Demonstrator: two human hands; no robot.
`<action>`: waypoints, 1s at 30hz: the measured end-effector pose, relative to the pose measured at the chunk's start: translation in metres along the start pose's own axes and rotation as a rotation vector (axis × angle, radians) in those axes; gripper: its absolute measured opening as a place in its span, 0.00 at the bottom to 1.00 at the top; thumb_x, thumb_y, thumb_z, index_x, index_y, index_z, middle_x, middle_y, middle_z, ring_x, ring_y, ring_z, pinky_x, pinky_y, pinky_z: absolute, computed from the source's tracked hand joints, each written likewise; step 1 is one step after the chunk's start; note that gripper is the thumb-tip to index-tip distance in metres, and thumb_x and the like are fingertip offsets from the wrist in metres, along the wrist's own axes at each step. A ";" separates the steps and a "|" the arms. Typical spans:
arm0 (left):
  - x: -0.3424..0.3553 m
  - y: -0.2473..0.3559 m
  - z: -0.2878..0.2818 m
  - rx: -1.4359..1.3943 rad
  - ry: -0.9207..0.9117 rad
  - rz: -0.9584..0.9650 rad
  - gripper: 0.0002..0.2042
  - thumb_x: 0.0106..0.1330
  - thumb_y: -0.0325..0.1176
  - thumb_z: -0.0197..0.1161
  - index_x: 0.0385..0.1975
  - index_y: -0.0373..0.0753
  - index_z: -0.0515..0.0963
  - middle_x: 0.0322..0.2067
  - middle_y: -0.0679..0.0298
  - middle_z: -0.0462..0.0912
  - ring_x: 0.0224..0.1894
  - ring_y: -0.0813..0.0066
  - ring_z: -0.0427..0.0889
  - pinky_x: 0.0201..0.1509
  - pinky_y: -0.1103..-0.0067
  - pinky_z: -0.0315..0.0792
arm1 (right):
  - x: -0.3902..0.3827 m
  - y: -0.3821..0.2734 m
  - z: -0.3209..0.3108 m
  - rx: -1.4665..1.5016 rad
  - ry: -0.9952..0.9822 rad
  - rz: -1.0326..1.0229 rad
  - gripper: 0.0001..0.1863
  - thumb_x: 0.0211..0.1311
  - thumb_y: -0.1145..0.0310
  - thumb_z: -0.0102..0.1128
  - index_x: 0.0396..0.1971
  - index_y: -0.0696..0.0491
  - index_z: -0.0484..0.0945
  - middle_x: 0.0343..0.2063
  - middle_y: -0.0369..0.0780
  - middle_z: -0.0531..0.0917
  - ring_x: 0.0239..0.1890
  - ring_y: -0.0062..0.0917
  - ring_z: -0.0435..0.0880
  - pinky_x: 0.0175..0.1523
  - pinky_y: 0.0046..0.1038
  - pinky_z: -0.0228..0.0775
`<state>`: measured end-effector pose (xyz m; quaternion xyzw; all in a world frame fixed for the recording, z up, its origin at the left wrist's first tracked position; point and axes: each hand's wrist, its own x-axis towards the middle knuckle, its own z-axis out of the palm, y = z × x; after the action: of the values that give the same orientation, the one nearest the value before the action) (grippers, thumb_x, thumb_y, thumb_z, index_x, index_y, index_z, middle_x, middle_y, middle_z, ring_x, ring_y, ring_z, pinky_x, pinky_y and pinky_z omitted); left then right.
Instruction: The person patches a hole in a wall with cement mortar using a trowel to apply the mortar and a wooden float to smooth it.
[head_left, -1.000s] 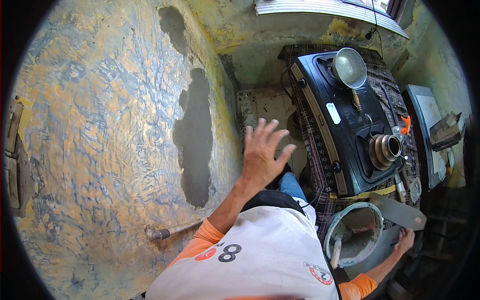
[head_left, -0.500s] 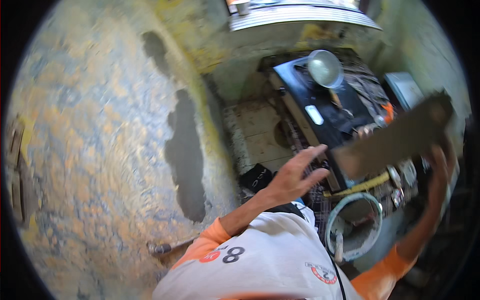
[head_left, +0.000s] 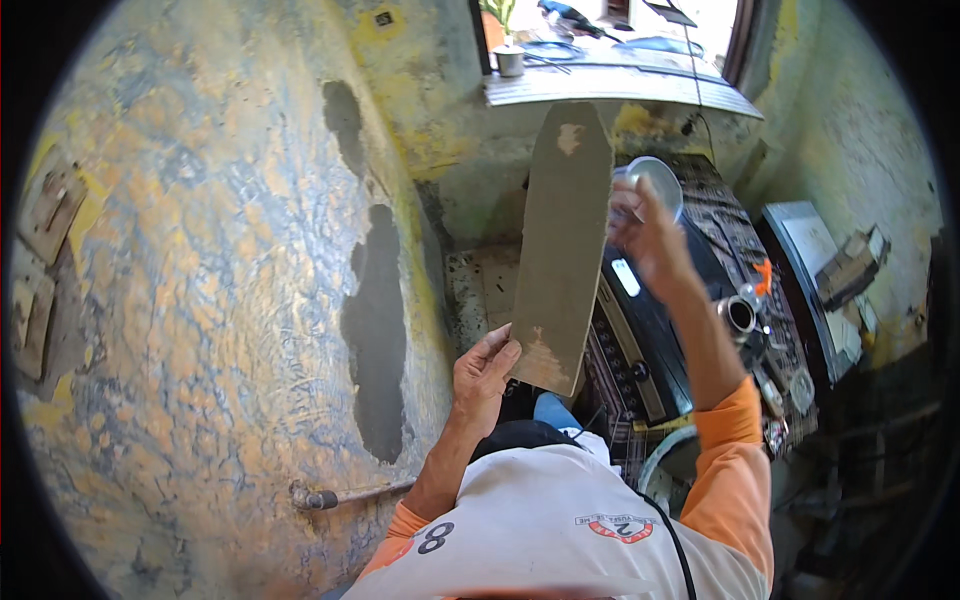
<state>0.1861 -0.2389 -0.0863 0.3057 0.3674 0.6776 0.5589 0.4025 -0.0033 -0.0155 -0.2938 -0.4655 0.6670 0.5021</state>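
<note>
A long flat board [head_left: 562, 230] with a tapered far end stands nearly upright before me, its face smeared with grey mortar. My left hand [head_left: 482, 380] grips its near lower corner, thumb on the face and the other fingers partly hidden. Beside the board's right edge, toward its far end, is my right hand [head_left: 648, 235]; its fingers are blurred, and whether they touch the board does not show. Left of me, a rough wall [head_left: 230, 280] carries a long dark patch of wet mortar [head_left: 376, 340] and a smaller patch [head_left: 343, 125] above it.
A black appliance with knobs [head_left: 645, 335] stands on a cloth-covered table at right, with a round pan [head_left: 662, 188] and a metal cup [head_left: 740, 316]. A bucket [head_left: 668, 455] sits near my right side. A pipe [head_left: 350, 494] juts from the left wall; a windowsill [head_left: 620, 88] lies ahead.
The board has swung from lying across on my right to standing lengthwise ahead. My left hand now grips its near end; my right hand has moved from its right end to beside its upper edge.
</note>
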 end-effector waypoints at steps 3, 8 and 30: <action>0.003 0.006 -0.019 -0.076 0.087 0.022 0.16 0.78 0.24 0.60 0.63 0.30 0.79 0.57 0.59 0.87 0.58 0.74 0.85 0.65 0.77 0.78 | 0.002 0.063 0.062 0.341 -0.175 0.241 0.34 0.80 0.36 0.46 0.65 0.51 0.75 0.50 0.38 0.85 0.48 0.26 0.84 0.57 0.36 0.77; 0.007 0.024 -0.041 -0.076 0.141 0.011 0.16 0.79 0.25 0.60 0.63 0.31 0.79 0.56 0.59 0.87 0.59 0.74 0.85 0.65 0.76 0.79 | 0.018 0.112 0.117 0.300 -0.215 0.277 0.24 0.81 0.44 0.52 0.55 0.50 0.78 0.43 0.34 0.85 0.42 0.20 0.85 0.47 0.26 0.81; 0.100 0.240 -0.104 2.539 1.314 0.836 0.21 0.78 0.40 0.62 0.67 0.41 0.78 0.71 0.49 0.70 0.77 0.38 0.61 0.77 0.46 0.57 | 0.331 0.221 0.443 -0.294 -0.167 -0.510 0.18 0.75 0.54 0.64 0.52 0.52 0.75 0.42 0.50 0.85 0.43 0.51 0.87 0.45 0.43 0.78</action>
<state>-0.0460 -0.1821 0.0588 0.3046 0.7659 0.0336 -0.5652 -0.1733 0.1506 -0.0187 -0.1812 -0.6554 0.4666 0.5656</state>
